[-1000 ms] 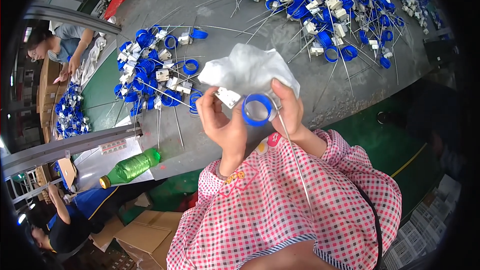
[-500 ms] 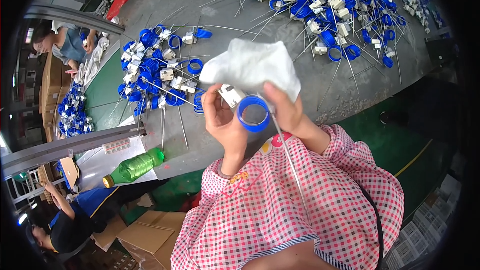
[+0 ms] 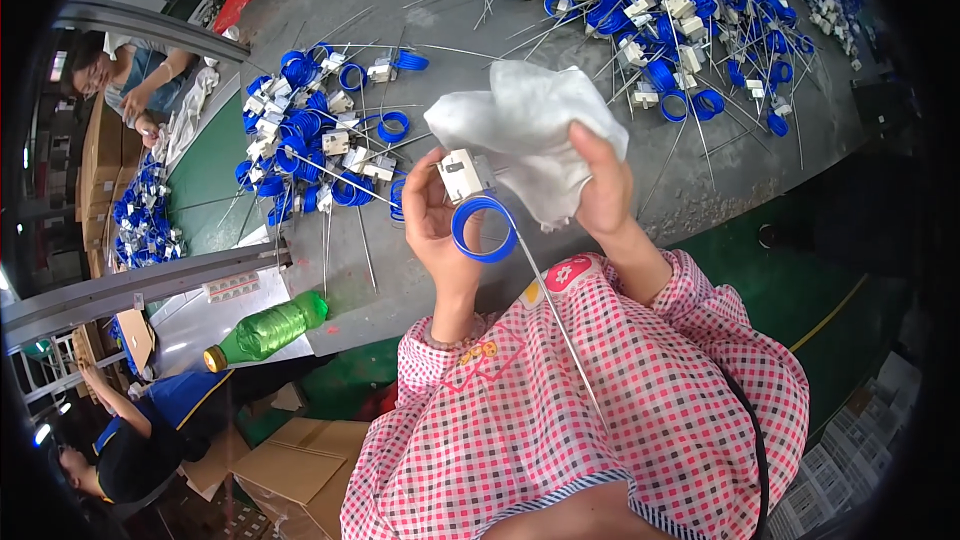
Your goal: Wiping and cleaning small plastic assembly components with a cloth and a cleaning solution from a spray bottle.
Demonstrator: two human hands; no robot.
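Tally. Wearer's hands: two, left hand [image 3: 440, 240] and right hand [image 3: 605, 192]. Held part [image 3: 466, 170]: one, made up of one white block [image 3: 458, 178], one blue coil [image 3: 463, 240] and one thin rod [image 3: 564, 328]. White cloth [image 3: 545, 110]: one. Green bottle [image 3: 275, 328]: one. Heaps of similar parts: three, namely a left heap [image 3: 335, 143] and a right heap [image 3: 605, 12] on one grey desk [image 3: 380, 0], plus a side heap [image 3: 140, 225]. Pieces per heap: overlapping, so no exact count; likely dozens in each. Other people: two, upper co-worker [image 3: 145, 90] and lower co-worker [image 3: 138, 452]. Red item [image 3: 238, 6] at upper left: one.
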